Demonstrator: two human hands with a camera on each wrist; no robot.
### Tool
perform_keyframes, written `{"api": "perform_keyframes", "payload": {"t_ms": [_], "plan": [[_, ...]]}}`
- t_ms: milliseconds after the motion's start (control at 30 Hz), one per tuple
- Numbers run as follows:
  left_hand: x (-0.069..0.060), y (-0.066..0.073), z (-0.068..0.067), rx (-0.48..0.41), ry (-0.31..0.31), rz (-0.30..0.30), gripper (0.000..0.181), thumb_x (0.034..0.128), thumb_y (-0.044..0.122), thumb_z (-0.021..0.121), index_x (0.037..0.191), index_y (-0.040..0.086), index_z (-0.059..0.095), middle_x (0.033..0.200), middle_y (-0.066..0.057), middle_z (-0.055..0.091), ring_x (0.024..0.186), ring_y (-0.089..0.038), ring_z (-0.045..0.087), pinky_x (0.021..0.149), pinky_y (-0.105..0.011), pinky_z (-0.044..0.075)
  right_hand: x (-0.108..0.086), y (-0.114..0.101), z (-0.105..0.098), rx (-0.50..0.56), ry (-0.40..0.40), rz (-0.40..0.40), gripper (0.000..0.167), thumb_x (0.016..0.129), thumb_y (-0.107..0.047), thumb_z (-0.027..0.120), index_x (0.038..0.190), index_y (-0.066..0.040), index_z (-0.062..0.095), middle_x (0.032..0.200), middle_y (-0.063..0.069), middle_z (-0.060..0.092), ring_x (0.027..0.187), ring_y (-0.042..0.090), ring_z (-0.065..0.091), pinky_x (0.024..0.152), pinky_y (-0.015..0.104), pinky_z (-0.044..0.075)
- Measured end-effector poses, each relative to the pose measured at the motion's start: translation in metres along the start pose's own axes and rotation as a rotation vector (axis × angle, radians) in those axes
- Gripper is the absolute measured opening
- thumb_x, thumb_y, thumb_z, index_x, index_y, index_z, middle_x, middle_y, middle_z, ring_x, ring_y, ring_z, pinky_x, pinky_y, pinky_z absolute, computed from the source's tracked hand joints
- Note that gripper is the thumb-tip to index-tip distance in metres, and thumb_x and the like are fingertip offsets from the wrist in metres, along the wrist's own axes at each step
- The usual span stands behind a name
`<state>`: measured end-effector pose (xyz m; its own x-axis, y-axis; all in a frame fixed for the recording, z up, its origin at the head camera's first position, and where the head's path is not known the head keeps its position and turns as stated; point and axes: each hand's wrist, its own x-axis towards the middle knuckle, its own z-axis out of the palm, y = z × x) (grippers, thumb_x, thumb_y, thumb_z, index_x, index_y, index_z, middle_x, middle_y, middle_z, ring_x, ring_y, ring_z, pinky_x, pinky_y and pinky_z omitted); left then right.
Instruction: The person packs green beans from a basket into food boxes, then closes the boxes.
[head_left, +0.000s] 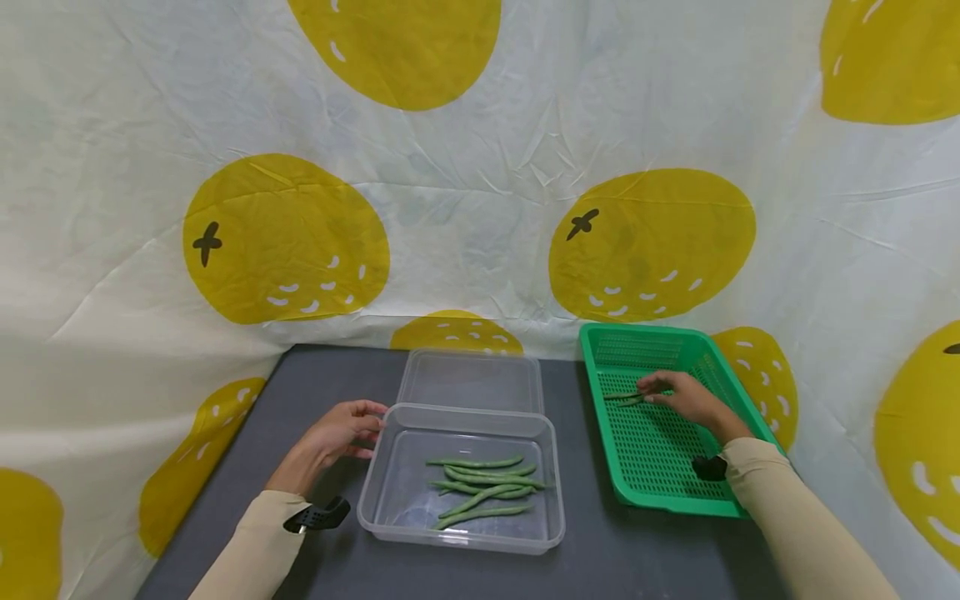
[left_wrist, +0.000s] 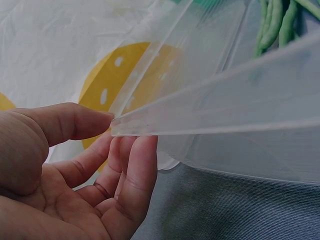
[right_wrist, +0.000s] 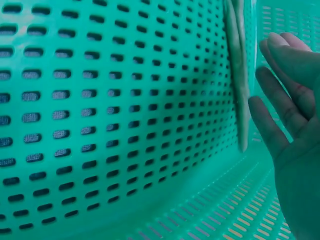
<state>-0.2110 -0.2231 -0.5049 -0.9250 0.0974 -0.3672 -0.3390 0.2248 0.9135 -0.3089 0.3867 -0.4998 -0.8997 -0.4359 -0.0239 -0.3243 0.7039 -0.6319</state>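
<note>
My left hand (head_left: 341,435) pinches the left rim of a clear plastic container (head_left: 465,540). Seen from the left wrist, the thumb is on top of the rim corner and the fingers are beneath it. Several green beans (head_left: 487,479) lie in that container. Over in the green basket (head_left: 617,467), my right hand (head_left: 686,400) is beside a few more green beans (head_left: 621,397) on the basket floor. In the right wrist view its fingers (right_wrist: 270,130) are loosely bent close to the beans (right_wrist: 239,75); whether they touch is unclear.
A clear flat lid (head_left: 472,379) lies behind the container on the dark grey table (head_left: 330,375). A white cloth (head_left: 480,250) with yellow fruit prints hangs behind the table and down its sides. The basket's raised walls surround the right hand.
</note>
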Motion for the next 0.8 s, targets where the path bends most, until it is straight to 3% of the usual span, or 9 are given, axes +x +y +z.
{"api": "perform_keyframes", "payload": {"t_ms": [367, 800], "plan": [[-0.002, 0.0, 0.001, 0.007, 0.007, 0.003, 0.039, 0.0968, 0.012, 0.063, 0.132, -0.003, 0.057, 0.109, -0.021, 0.066, 0.088, -0.027, 0.066, 0.068, -0.04, 0.058, -0.004, 0.012, 0.003, -0.026, -0.034, 0.004, 0.031, 0.099, -0.001, 0.06, 0.129, 0.008, 0.06, 0.129, 0.03, 0.061, 0.122, 0.052, 0.053, 0.094, 0.061, 0.049], [-0.003, -0.001, 0.002, 0.008, 0.009, 0.013, 0.038, 0.0967, 0.011, 0.062, 0.131, -0.004, 0.057, 0.109, -0.021, 0.067, 0.086, -0.025, 0.066, 0.068, -0.04, 0.058, -0.009, 0.026, 0.004, -0.178, -0.007, 0.023, 0.024, 0.09, 0.008, 0.067, 0.114, 0.005, 0.069, 0.111, 0.024, 0.068, 0.11, 0.05, 0.059, 0.087, 0.061, 0.05]]}}
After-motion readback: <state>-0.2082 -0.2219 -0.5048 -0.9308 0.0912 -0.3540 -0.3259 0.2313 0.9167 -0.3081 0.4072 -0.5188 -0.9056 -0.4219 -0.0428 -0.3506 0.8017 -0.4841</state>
